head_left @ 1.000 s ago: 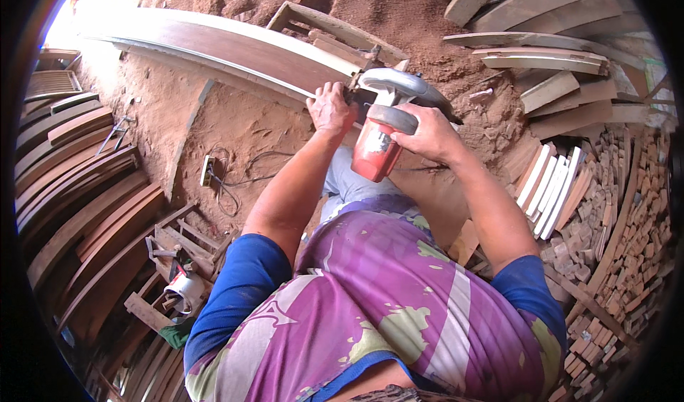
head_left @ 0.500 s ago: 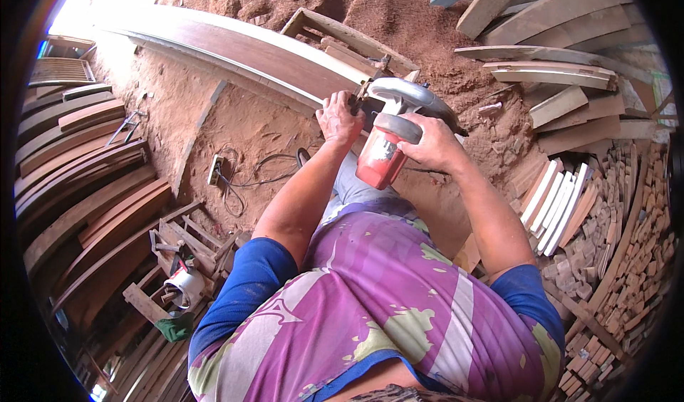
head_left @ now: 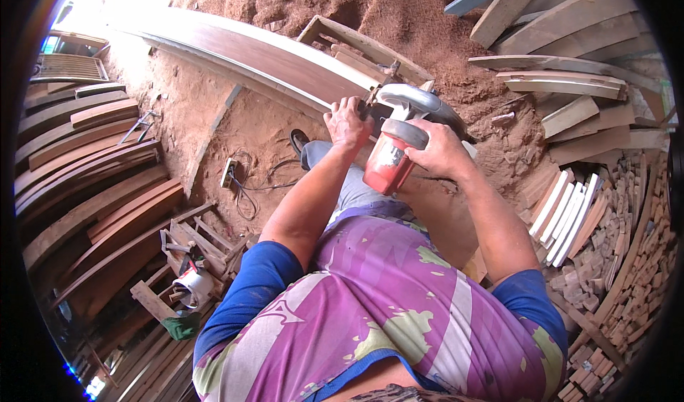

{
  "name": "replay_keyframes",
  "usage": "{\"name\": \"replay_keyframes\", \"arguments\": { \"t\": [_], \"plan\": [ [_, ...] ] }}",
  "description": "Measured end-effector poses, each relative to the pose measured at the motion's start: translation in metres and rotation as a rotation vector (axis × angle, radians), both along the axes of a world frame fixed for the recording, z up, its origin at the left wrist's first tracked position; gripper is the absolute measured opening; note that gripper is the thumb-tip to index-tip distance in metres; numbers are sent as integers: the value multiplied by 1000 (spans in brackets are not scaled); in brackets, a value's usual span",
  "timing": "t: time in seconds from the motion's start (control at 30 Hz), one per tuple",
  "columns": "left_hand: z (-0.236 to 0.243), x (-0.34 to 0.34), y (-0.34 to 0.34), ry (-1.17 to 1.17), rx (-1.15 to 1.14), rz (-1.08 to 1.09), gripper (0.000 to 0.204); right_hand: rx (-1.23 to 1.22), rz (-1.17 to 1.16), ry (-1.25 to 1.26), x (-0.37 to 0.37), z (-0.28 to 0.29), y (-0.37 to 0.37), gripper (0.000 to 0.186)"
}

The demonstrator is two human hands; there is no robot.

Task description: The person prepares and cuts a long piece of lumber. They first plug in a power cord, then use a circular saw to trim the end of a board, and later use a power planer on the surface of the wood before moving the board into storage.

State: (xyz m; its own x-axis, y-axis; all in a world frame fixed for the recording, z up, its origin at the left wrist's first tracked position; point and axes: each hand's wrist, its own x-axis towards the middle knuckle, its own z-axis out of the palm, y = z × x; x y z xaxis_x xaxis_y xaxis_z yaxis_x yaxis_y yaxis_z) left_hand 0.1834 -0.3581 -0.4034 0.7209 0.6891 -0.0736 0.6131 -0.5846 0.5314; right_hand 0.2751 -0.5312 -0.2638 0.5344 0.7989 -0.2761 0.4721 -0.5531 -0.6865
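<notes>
My right hand [head_left: 439, 148] is wrapped round the grey handle of a red-bodied circular saw [head_left: 387, 168]. The saw's rounded grey guard rests at the near end of a long brown wooden board [head_left: 278, 67], which runs off to the upper left. Close beside the saw's left side is my left hand [head_left: 349, 124], its fingers bent over at the board's end next to a dark part. What those fingers grip is hidden. The blade and the cut line are out of sight behind the guard.
Beyond the board, a wooden frame [head_left: 370, 42] lies on sawdust-covered ground. A power outlet box [head_left: 229, 173] with loose cords sits left of my leg. Curved planks [head_left: 78, 145] are stacked at left, and more timber [head_left: 570, 32] with small offcuts [head_left: 627, 259] at right.
The surroundings have shifted slightly right and down in the view. My left foot and lower leg show more, out to the left. Both hands keep their places at the saw.
</notes>
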Motion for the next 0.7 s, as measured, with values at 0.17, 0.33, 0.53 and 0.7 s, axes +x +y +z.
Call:
{"name": "replay_keyframes", "arguments": {
  "t": [0.17,0.33,0.53,0.7],
  "plan": [
    [2,-3,14,30,-11,-23,45,-42,-7,21,-1,4,15,49],
    [-2,-7,38,6,16,-12,46,-43,-14,42,-6,8,43,53],
    [-1,-11,68,-5,29,-34,48,-66,-19,19,-8,4,72,50],
    [2,-13,90,59,5,-57,45,-55,-17,22,-10,-1,91,50]
  ]
}}
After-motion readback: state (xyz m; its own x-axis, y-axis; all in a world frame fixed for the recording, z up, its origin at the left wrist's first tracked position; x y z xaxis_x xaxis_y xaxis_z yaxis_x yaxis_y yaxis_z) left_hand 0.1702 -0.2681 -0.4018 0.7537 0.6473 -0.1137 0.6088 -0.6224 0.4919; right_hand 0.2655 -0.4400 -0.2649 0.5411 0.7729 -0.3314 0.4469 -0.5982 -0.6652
